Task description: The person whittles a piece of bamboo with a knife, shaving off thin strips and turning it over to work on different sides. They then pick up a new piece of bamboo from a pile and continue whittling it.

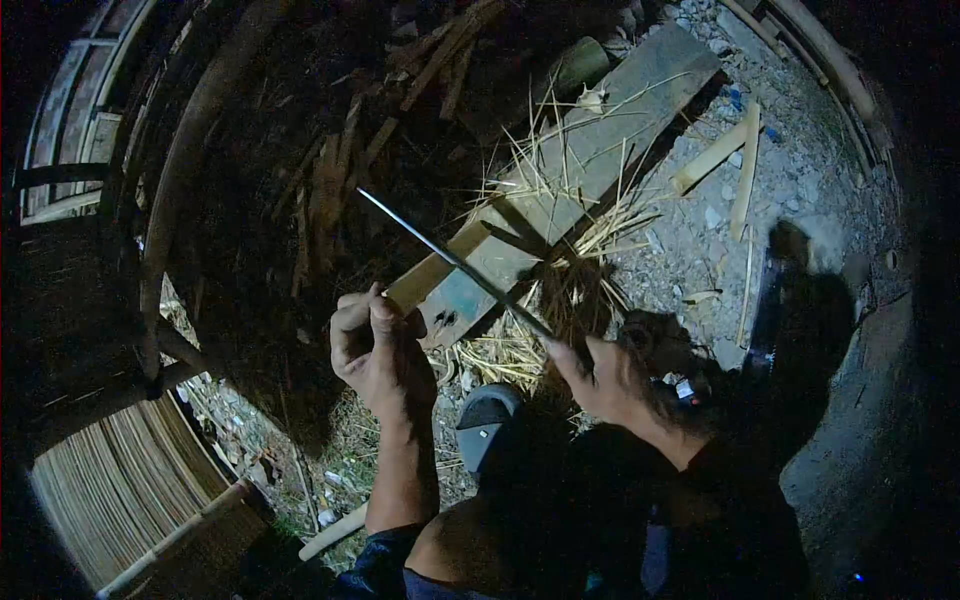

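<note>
Near the middle of the head view, my left hand (380,345) pinches one end of a flat bamboo strip (430,278), which points up and to the right. My right hand (620,385) is wrapped round the handle end of a long knife (432,246), seen nearly edge-on. Its thin blade runs up and left, overlapping the bamboo strip in this view. Below both lies a wooden plank (635,95), strewn with thin bamboo slivers (570,185). More shavings (500,360) lie on the ground between my hands, close to a grey shoe (487,425).
Split bamboo pieces (745,175) rest on the gritty ground at right. Broken wood (335,200) is heaped in the dark beyond my left hand. A slatted bamboo surface (130,490) stands at lower left, with a pole (170,540) along its edge.
</note>
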